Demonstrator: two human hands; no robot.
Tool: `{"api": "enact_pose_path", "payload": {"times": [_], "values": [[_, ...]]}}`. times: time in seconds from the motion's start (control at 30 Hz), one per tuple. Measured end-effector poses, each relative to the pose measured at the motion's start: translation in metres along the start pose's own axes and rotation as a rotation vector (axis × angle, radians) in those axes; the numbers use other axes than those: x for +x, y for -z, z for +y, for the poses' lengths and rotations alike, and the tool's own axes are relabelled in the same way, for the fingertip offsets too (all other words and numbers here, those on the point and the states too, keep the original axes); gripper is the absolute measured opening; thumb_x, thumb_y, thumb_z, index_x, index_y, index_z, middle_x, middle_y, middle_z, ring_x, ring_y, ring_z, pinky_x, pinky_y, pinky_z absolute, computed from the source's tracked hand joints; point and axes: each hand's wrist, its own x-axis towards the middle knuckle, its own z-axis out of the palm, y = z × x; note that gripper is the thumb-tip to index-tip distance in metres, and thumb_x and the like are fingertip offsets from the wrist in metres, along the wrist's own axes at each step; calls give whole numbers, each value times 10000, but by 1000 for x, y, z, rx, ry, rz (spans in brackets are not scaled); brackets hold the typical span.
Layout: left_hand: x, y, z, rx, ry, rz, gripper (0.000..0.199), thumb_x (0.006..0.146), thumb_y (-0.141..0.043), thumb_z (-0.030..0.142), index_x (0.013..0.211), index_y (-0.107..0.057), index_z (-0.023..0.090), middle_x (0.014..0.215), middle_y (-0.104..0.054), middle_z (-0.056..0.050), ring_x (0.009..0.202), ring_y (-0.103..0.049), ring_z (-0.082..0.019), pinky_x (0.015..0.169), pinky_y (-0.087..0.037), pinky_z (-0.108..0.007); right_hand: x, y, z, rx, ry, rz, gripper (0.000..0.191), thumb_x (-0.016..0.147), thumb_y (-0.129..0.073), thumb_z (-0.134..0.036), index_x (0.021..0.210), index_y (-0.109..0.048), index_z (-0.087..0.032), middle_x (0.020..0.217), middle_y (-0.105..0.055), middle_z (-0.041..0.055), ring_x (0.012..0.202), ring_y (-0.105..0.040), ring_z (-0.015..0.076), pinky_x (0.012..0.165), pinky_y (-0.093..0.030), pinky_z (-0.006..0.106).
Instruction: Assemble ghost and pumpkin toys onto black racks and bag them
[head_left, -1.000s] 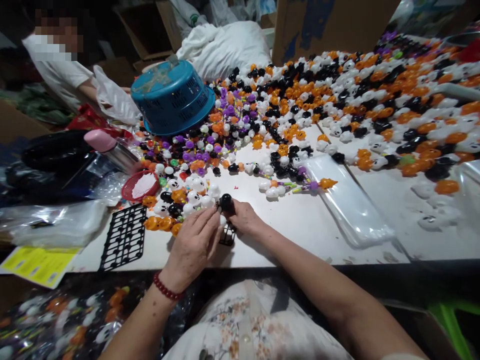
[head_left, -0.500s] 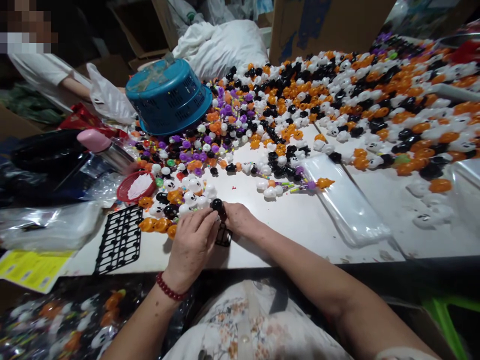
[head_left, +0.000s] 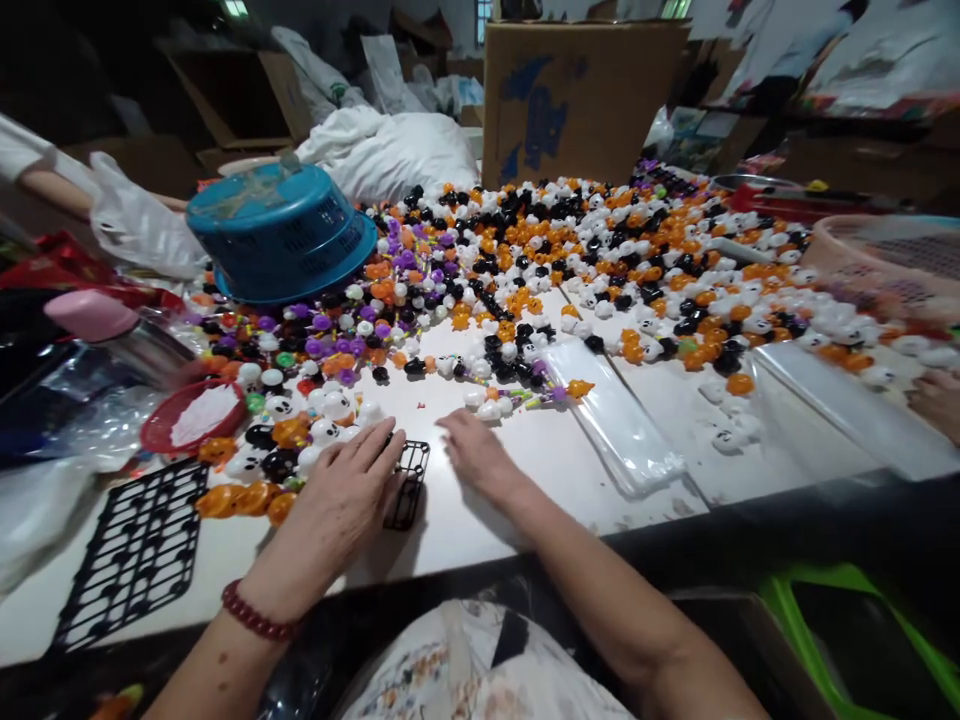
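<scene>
My left hand point(head_left: 337, 495), a dark red bead bracelet point(head_left: 259, 612) on its wrist, curls over the left side of a small black plastic grid point(head_left: 411, 480) on the table. Its fingers are closed on the grid, and a dark bit shows at the fingertips; the thumb side is hidden. To the right, my right hand point(head_left: 476, 455) rests low over the white table with its fingers stretched out and nothing seen in them. Just beyond its fingertips lie white pieces point(head_left: 491, 408) and thin sticks tipped by an orange piece point(head_left: 580, 388). Orange pieces point(head_left: 236, 498) lie left of my left hand.
A larger black grid point(head_left: 135, 550) and a red basket point(head_left: 154, 425) are at left. An upturned blue basket point(head_left: 277, 240) stands behind, beside a wide heap of orange, white and black pieces point(head_left: 555, 240). Clear plastic bags point(head_left: 619, 430) lie at right, near another person's hand point(head_left: 937, 400).
The view has swung right and up. My hands have moved apart, the right one letting go and opening. The black round piece between them is out of sight.
</scene>
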Motion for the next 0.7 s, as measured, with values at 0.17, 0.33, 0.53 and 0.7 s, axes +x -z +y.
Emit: {"api": "enact_pose_path", "payload": {"times": [0.17,0.33,0.53,0.7], "values": [[2,0,1,-99,34,-4,363,938,-482,244,1289,-526,160,1321,-581,-169,1205,-563,-309,950,-495,-468,-4,45,69,-458,-175,51,316,818,-458,20,1017,-652,-131,1035,-571,147,969,-484,261,831,-427,365],[1,-2,3,-180,101,32,423,931,-513,271,1335,-484,150,1287,-569,-195,1185,-559,-329,969,-507,-517,0,48,84,-521,-64,0,268,837,-443,12,976,-624,-129,1021,-576,153,945,-470,267,814,-402,364],[-5,-1,4,-172,84,42,433,939,-514,253,1352,-454,138,1344,-546,-192,1225,-545,-313,1025,-492,-498,-2,29,51,-381,11,36,222,917,-397,-42,989,-585,-135,890,-602,95,835,-538,223,739,-425,316],[-7,3,5,-188,100,25,480,944,-506,249,1399,-403,131,1376,-529,-196,1274,-516,-304,1067,-462,-504,-7,13,15,-262,73,65,193,935,-456,-97,1064,-585,-162,956,-603,76,814,-568,187,672,-433,269]]}}
